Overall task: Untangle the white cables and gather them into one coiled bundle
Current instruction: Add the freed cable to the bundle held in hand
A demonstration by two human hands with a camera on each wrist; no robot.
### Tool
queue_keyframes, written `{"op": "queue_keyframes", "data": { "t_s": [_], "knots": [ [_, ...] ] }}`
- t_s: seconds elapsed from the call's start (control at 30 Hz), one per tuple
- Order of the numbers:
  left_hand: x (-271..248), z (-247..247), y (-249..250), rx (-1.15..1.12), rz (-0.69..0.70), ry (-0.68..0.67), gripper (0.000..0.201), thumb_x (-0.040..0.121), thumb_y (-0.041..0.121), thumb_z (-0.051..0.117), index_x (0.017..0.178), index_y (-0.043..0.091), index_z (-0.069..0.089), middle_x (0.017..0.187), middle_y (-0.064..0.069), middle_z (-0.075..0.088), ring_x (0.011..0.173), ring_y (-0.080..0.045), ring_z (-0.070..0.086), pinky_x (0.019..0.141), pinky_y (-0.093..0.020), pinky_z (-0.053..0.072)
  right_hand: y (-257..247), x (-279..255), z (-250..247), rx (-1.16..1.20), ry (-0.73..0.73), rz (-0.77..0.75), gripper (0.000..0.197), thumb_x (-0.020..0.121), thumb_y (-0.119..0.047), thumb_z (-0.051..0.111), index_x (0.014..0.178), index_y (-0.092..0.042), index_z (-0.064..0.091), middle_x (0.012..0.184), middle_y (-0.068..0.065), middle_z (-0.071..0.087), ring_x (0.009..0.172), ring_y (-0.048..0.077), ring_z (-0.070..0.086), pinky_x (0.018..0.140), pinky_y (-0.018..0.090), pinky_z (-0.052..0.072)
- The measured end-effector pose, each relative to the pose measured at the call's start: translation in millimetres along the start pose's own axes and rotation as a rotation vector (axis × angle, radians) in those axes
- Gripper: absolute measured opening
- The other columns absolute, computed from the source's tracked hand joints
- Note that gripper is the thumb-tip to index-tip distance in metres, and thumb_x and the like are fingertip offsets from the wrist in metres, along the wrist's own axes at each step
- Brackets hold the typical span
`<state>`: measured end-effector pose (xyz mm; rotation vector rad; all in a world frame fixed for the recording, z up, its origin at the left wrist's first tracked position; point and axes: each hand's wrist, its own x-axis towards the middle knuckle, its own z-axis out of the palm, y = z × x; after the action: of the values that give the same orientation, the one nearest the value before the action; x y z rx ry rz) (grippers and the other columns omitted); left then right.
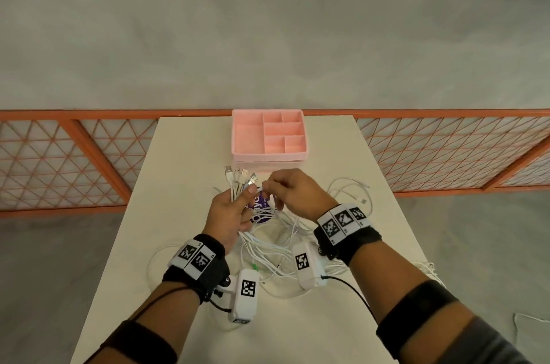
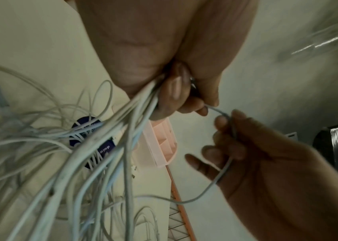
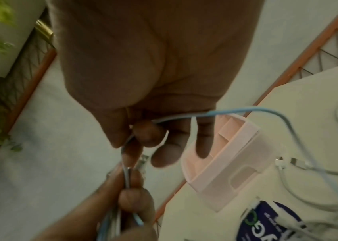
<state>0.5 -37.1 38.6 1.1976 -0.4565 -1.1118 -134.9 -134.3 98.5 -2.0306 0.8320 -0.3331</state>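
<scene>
Two forearms, each with a black elastic strap and marker-tagged white camera unit (image 1: 246, 295) at the wrist, over a pale rectangular table (image 1: 134, 259). Left hand (image 1: 229, 214): fingers curled round a gathered bunch of thin white cables (image 1: 268, 247), their metal USB plugs (image 1: 238, 173) fanning out beyond the fist, the slack trailing in tangled loops on the table toward the body. Right hand (image 1: 293, 191): thumb and forefinger pinching a single white cable strand (image 2: 221, 171) just beside the left thumb, remaining fingers loosely bent. Round purple printed card (image 1: 262, 208): on the table under the cables. Pink plastic compartment tray (image 1: 238, 137): at the far edge. Orange metal lattice fence (image 1: 446, 149): beyond the table.
</scene>
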Motion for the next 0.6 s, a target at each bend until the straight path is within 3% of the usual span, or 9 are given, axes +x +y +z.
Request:
{"op": "queue_keyframes", "data": {
  "t_s": [0.07, 0.13, 0.27, 0.33, 0.47, 0.53, 0.6],
  "knots": [
    [0, -4, -1, -0.015, -0.014, 0.010, 0.020, 0.097, 0.027, 0.062, 0.091, 0.007, 0.062, 0.069, 0.003, 0.054, 0.044, -0.008, 0.026, 0.039, -0.020, 0.023, -8, 2, -8, 0.078, 0.093, -0.035, 0.027, 0.099, -0.024, 0.053, 0.080, -0.010, 0.066, 0.065, -0.005, 0.063, 0.052, 0.008, 0.053, 0.058, 0.022, 0.044],
    [1, -6, -3, -0.042, -0.027, 0.026, 0.023, 0.097, 0.028, 0.061, 0.093, 0.006, 0.062, 0.069, 0.005, 0.054, 0.044, -0.008, 0.025, 0.039, -0.020, 0.024, -17, 8, -19, 0.227, 0.277, -0.053, 0.026, 0.101, -0.018, 0.050, 0.081, -0.007, 0.064, 0.061, -0.009, 0.059, 0.046, 0.004, 0.047, 0.052, 0.016, 0.038],
    [2, -17, -5, -0.095, -0.063, 0.080, 0.020, 0.097, 0.027, 0.061, 0.089, 0.008, 0.062, 0.068, 0.005, 0.054, 0.043, -0.007, 0.025, 0.037, -0.018, 0.024, -30, 22, -60, 0.634, 0.707, -0.079, 0.030, 0.103, -0.015, 0.047, 0.075, -0.012, 0.057, 0.054, -0.012, 0.056, 0.045, 0.011, 0.045, 0.055, 0.029, 0.041],
    [2, -24, -9, -0.096, -0.086, 0.105, 0.018, 0.097, 0.027, 0.060, 0.093, 0.009, 0.061, 0.069, 0.005, 0.053, 0.041, -0.006, 0.026, 0.037, -0.018, 0.024, -31, 23, -81, 0.689, 0.814, -0.066, 0.031, 0.102, -0.017, 0.047, 0.073, -0.013, 0.057, 0.057, -0.012, 0.057, 0.044, 0.011, 0.044, 0.054, 0.031, 0.041],
    [1, -27, -15, -0.098, -0.115, 0.126, 0.018, 0.097, 0.023, 0.061, 0.104, 0.007, 0.061, 0.064, 0.008, 0.055, 0.041, -0.006, 0.025, 0.036, -0.018, 0.023, -10, 21, -91, 0.343, 0.766, 0.081, 0.027, 0.098, -0.018, 0.048, 0.077, -0.015, 0.065, 0.056, -0.004, 0.054, 0.049, 0.015, 0.052, 0.058, 0.032, 0.046],
    [1, -24, -15, -0.080, -0.126, 0.119, 0.014, 0.096, 0.022, 0.063, 0.098, 0.008, 0.062, 0.064, 0.006, 0.054, 0.041, -0.006, 0.025, 0.036, -0.018, 0.023, 9, 21, -83, 0.052, 0.618, 0.201, 0.024, 0.092, -0.009, 0.046, 0.095, -0.018, 0.068, 0.082, 0.003, 0.067, 0.072, 0.020, 0.063, 0.073, 0.035, 0.052],
    [0, -18, -12, -0.043, -0.129, 0.105, 0.012, 0.095, 0.020, 0.063, 0.090, 0.009, 0.063, 0.064, 0.004, 0.054, 0.042, -0.007, 0.026, 0.037, -0.018, 0.023, 18, 16, -67, -0.250, 0.431, 0.277, 0.045, 0.087, -0.002, 0.044, 0.125, -0.018, 0.061, 0.122, 0.012, 0.061, 0.105, 0.027, 0.061, 0.093, 0.040, 0.050]
  ]
}}
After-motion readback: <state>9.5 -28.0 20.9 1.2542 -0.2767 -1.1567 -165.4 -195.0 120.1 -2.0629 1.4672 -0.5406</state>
